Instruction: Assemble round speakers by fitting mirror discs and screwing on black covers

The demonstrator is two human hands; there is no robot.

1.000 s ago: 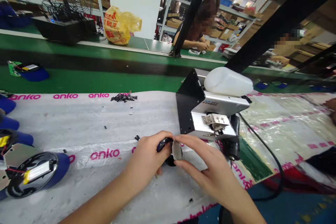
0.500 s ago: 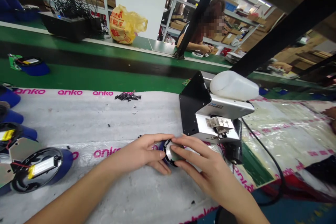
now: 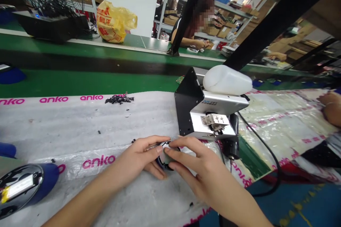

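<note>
Between my hands is a small round housing (image 3: 165, 163) with a dark rim and a pale, flat disc-like face turned up. My left hand (image 3: 145, 156) is closed around its left side, thumb on the rim and fingers beneath. From the right, my right hand (image 3: 199, 165) presses its fingertips on the face and far edge, closed on the same housing. Both hands rest low over the plastic-covered bench. Much of the housing is hidden by my fingers. To the left lies a larger blue housing (image 3: 48, 181) with a white battery pack inside.
A black and silver machine (image 3: 186, 113) stands right of my hands, with a white plastic bottle (image 3: 226, 79) lying on top and a black cable (image 3: 266, 145). Small black parts (image 3: 119, 99) lie in a pile on the plastic sheet (image 3: 66, 124). A person (image 3: 186, 32) sits across the bench.
The view has swung left-to-right, so the machine and bench items appear further left. My hands keep their hold on the round housing, with fingers only slightly shifted.
</note>
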